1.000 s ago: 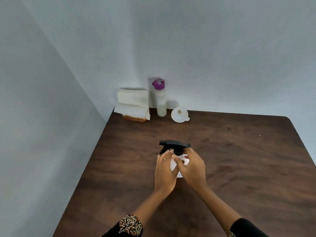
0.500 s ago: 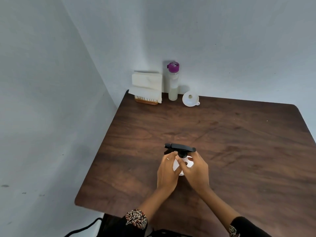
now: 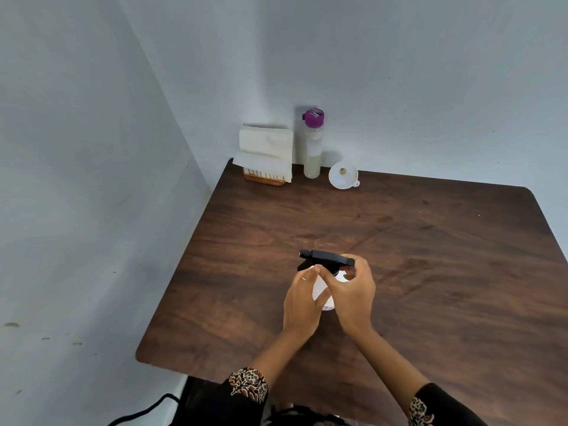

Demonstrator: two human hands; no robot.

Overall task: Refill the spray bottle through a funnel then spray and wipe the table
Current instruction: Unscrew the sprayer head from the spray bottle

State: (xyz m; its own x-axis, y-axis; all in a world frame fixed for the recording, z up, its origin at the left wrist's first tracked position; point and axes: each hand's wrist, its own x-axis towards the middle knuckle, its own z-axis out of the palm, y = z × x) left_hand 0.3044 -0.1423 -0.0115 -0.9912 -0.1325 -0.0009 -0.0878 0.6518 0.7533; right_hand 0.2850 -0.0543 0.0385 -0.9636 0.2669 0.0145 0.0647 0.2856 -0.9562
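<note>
Near the middle of the desk [image 3: 430, 256], a little toward the near edge, stands the sprayer [image 3: 322, 290], white and rounded in the body with a flat black trigger head [image 3: 327, 259] pointing left. Both hands are on it. The left hand [image 3: 302, 302] cups the white body from the left, fingers curved round it and pointing up toward the neck. The right hand [image 3: 353, 295] comes in from the right, thumb and fingers pinched narrow round the black collar just under the head, knuckles arched high. How tight either grip is cannot be told. The desk is dark brown wood with a strong streaky grain and rounded corners. At the far left corner, against the wall, sits a stack of white folded napkins [image 3: 266, 152] in a brown slatted holder [image 3: 264, 178]. Just beside it on the right is a tall clear bottle [image 3: 313, 149] with a purple cap, whitish liquid filling its lower part. Next along the far edge lies the funnel [image 3: 343, 175], white plastic, its wide mouth tipped toward the camera, a small tab on its rim.
</note>
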